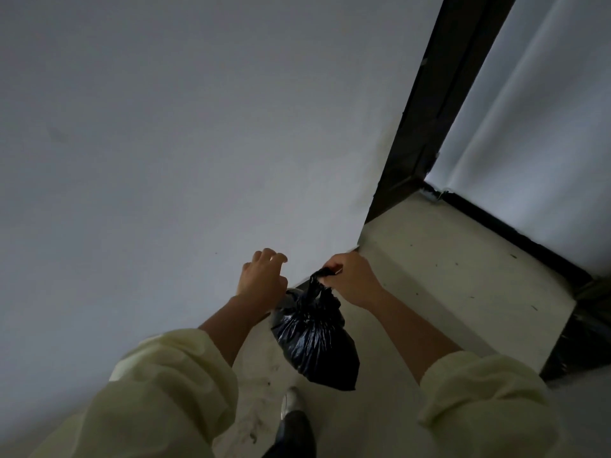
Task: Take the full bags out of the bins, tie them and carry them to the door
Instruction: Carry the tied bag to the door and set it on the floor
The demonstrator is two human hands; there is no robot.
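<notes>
Head view: right hand (353, 279) grips the black bag's (314, 338) gathered neck, and the bag hangs below that grip. Left hand (261, 279) beside it, loosely curled, empty. White wall (165, 160) left, dark door frame (429, 110) beyond.

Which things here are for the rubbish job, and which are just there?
For the job:
- black bag, hanging above the floor
- right hand, gripping its gathered top
- left hand, beside it, holding nothing

Just there:
- white wall
- dark frame
- pale blind
- pale ledge
- shoe
</notes>
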